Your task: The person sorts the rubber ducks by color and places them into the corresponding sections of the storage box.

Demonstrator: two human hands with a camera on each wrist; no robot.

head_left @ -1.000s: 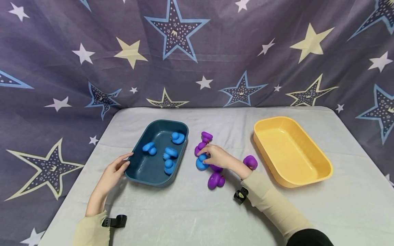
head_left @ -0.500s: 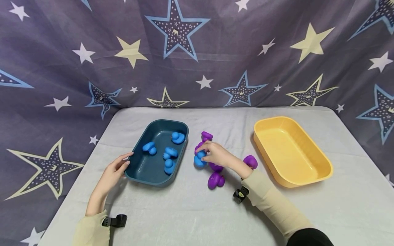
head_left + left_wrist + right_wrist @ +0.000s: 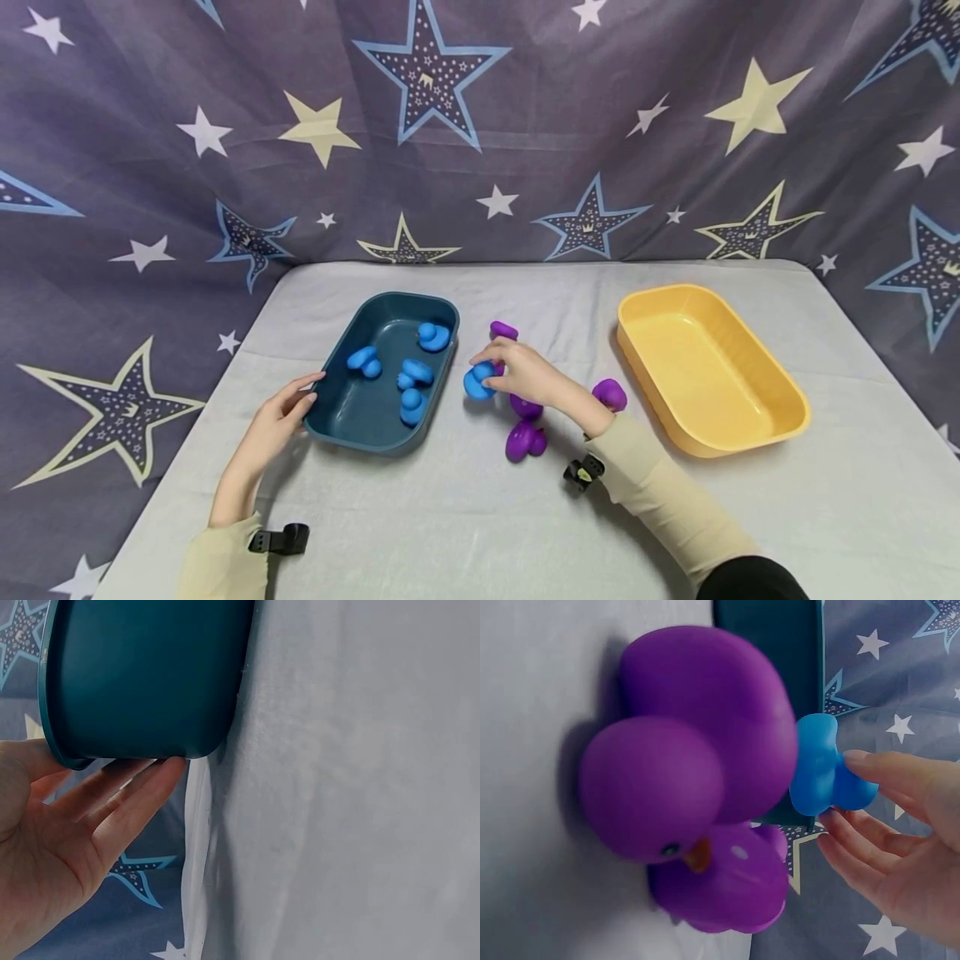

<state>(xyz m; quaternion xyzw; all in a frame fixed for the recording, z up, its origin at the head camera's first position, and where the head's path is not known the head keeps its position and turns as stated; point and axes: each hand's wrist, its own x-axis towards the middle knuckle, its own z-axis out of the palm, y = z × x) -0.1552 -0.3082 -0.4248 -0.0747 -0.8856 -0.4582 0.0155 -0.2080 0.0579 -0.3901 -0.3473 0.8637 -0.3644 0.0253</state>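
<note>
My right hand (image 3: 525, 373) pinches a blue rubber duck (image 3: 477, 385) between thumb and fingers, raised off the cloth just right of the dark teal basin (image 3: 330, 433). In the right wrist view the blue duck (image 3: 815, 761) shows at the fingertips, beyond a large purple duck (image 3: 705, 712). Several purple rubber ducks (image 3: 520, 440) lie beneath and around that hand, some partly hidden by it. My left hand (image 3: 272, 425) touches the basin's left side; in the left wrist view its extended fingers (image 3: 142, 796) rest against the outer wall. Several blue ducks (image 3: 412, 407) lie inside the basin.
A yellow basin (image 3: 712, 375) with nothing in it stands on the right of the table. One purple duck (image 3: 610, 395) lies near its left side, beside my right wrist. A star-patterned curtain (image 3: 525, 125) hangs behind the grey-white tablecloth (image 3: 450, 525).
My right hand has lifted the blue duck and moved it slightly left and up, away from the purple ducks. The left hand and both basins stay where they were.
</note>
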